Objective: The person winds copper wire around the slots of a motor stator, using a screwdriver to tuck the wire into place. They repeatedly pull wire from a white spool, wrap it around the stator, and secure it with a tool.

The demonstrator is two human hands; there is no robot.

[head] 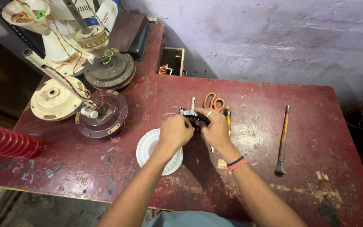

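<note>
Centre of the frame: left hand (176, 131) and right hand (216, 129) side by side, both curled closed around a small dark motor part (193, 115) with a short metal shaft sticking up from it, held just above the worn red table (299, 168). Fingers of both hands wrapped over the part's near side, thumbs tucked under; exact make of the part hard to tell, mostly hidden by the knuckles. Ring on one finger of the right hand, red and black bands on that wrist.

Just behind the hands, orange-handled scissors (213, 102); beside them, to the right, a yellow-handled screwdriver (228, 117). Under the left forearm, a white ribbed plastic disc (148, 147), flat on the table. Well apart at centre right, a long worn brush (282, 141) lying lengthwise.

Upper left of the frame: opened ceiling fan motors (106, 69) with loose red and yellow wiring, a cream housing (54, 98) and a dark round rotor plate (103, 115). Left edge: a red ribbed cylinder (5, 141). Upper centre: a small wooden box (172, 61) against the pale wall.
</note>
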